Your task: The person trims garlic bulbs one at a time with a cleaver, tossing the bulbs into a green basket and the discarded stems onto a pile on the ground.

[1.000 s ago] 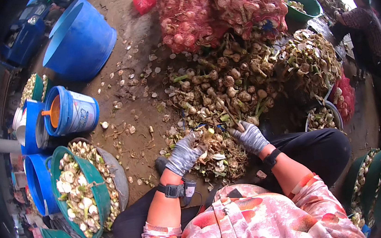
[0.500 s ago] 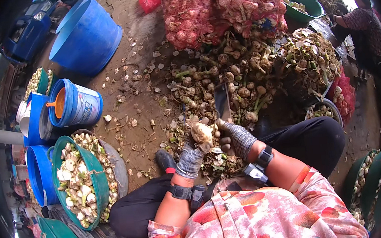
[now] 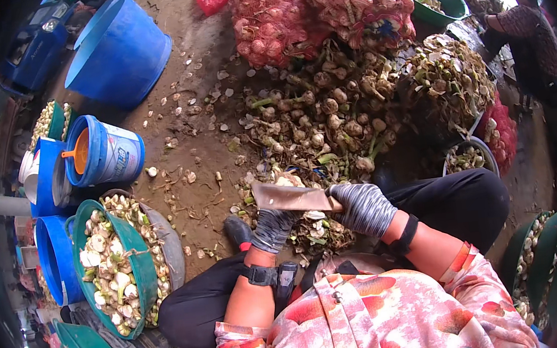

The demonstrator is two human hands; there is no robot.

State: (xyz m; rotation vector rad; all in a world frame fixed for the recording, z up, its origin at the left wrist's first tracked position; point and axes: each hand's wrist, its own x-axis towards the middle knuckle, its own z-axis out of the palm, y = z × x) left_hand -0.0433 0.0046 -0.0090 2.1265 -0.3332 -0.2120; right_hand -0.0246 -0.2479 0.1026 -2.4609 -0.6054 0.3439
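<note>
In my gloved right hand [image 3: 363, 207] is a cleaver [image 3: 289, 197], gripped by its short wooden handle. Its broad blade lies level, reaching left across my left hand [image 3: 273, 229]. Behind the blade a pale garlic bulb [image 3: 288, 179] shows, held in my left hand, whose fingers are partly covered by the steel. Both hands wear grey striped gloves. Just beneath them is a small heap of garlic trimmings [image 3: 322, 232]. Beyond spreads a pile of untrimmed garlic [image 3: 333, 110] with dry stalks.
Red mesh sacks of garlic [image 3: 276, 18] stand at the back. On my left are a green basket of cut garlic [image 3: 139, 256], a blue bucket [image 3: 117, 153] and a large blue tub [image 3: 138, 66]. A leafy waste mound [image 3: 449, 81] rises on the right, with another person [image 3: 528, 32] beyond.
The cleaver has swung from pointing away from me to lying crosswise over the left hand, blade turned leftward. My right wrist has rotated; the garlic bulb stays in the left hand.
</note>
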